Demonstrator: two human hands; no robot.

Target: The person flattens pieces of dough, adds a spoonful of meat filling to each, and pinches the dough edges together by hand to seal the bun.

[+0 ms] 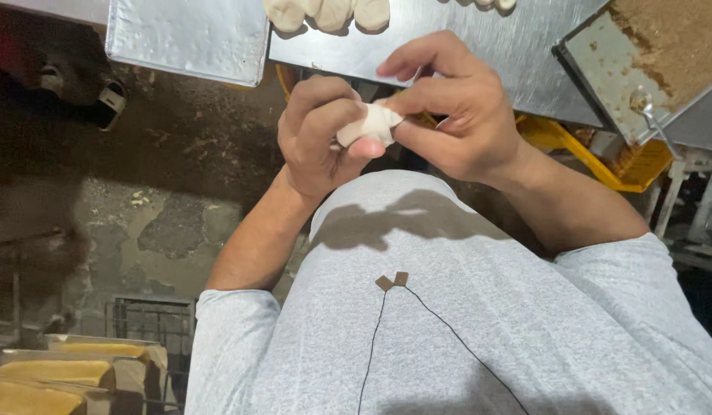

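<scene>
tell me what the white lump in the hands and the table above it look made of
White lump: looks like soft raw dough, matte and smooth, dented where both hands pinch it. Table: seemingly sheet metal, likely steel, with a dull grey, brushed, faintly reflective surface.

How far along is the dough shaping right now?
Done: a few shaped dough pieces lie at the far edge of the metal table. In hand: the left hand and right hand pinch one white dough piece between them, above the grey shirt. Left: no unshaped dough shows, so I cannot tell.
</scene>
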